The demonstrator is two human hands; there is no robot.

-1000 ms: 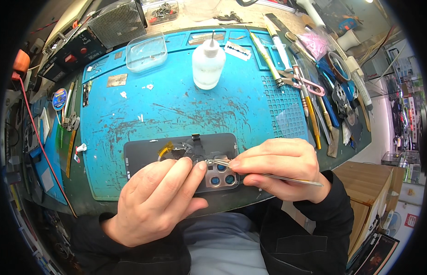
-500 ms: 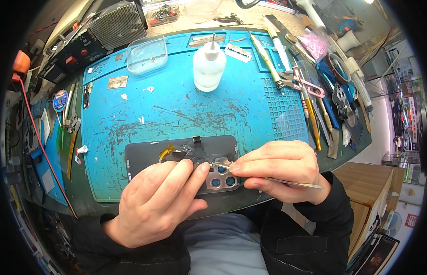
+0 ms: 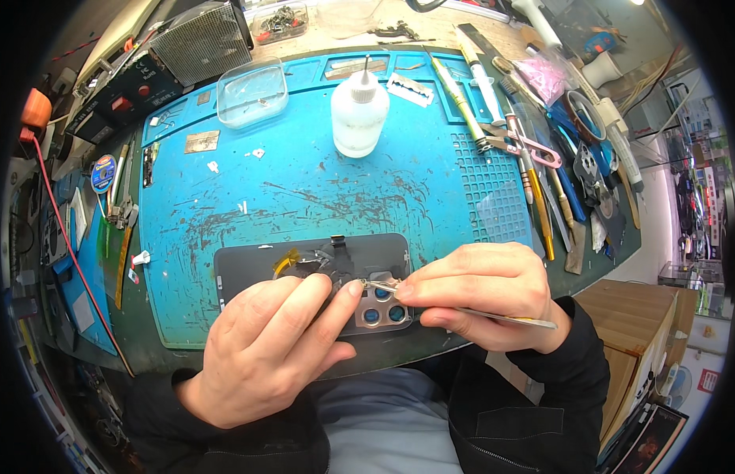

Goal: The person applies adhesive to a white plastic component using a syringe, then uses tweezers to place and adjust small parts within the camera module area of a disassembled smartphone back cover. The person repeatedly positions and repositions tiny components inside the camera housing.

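Note:
A dark grey phone panel point(image 3: 245, 261) lies on the blue mat, partly under my hands. At its right end sits a metal camera plate point(image 3: 366, 319) with round holes that show blue. A dark flex cable point(image 3: 341, 251) and a curl of amber film point(image 3: 287, 261) are on the panel's middle. My right hand point(image 3: 486, 292) grips metal tweezers point(image 3: 525, 321), their tips pointing left over the camera plate. My left hand point(image 3: 277, 340) is bent over the panel, fingers close together and one fingertip at the tweezer tips. Whatever small thing lies there is hidden.
A white dropper bottle point(image 3: 358, 118) stands beyond the panel, with a clear plastic box point(image 3: 253, 93) to its left. Pink-handled scissors point(image 3: 533, 148), brushes and several tools lie to the right. A black device point(image 3: 131, 99) stands at the far left; a red cable point(image 3: 67, 237) runs below it.
Almost nothing differs. Both hands and the tweezers keep their places over the panel, with only a very slight shift at the fingertips.

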